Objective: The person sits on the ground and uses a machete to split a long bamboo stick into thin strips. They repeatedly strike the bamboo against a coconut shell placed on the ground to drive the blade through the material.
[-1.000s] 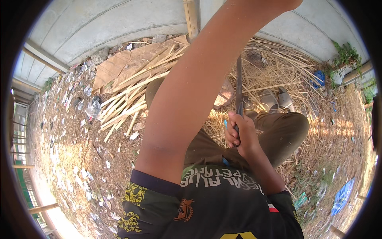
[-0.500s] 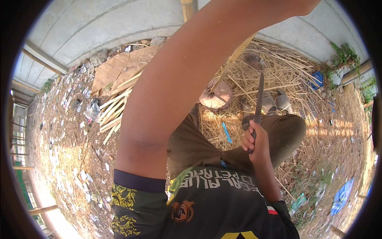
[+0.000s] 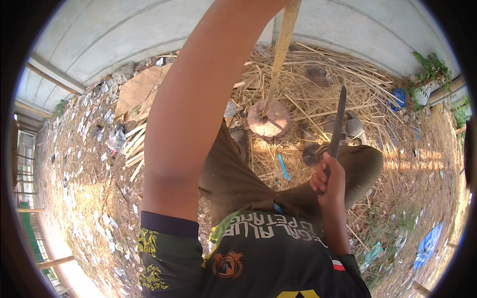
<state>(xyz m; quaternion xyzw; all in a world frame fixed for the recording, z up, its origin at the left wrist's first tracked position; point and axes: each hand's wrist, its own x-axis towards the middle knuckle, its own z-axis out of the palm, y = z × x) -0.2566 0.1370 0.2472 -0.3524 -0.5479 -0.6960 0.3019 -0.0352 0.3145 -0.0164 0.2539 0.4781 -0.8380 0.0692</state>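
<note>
My right hand [image 3: 329, 181] is wrapped round the handle of a long knife [image 3: 339, 116], its dark blade pointing up and away, above my right thigh. My raised left arm [image 3: 184, 109] crosses the view and leaves it at the top, so the left hand is out of sight. Close by where that arm leaves, a flat bamboo strip [image 3: 282, 47] runs down from the top edge. Its lower end meets the top of a round wooden block [image 3: 276, 125] in front of me. The knife blade is apart from the strip.
Cut bamboo strips [image 3: 135, 146] lie left of my arm beside a brown cardboard sheet [image 3: 139, 94]. Shavings [image 3: 298, 94] and more strips cover the ground around the block. A grey panel wall [image 3: 343, 30] stands behind. Litter is scattered at left; a blue plastic sheet [image 3: 427, 244] lies right.
My left arm has swung left, and its hand end has left the view. More of the bamboo strip and the block now shows. My right hand has shifted slightly right with the knife.
</note>
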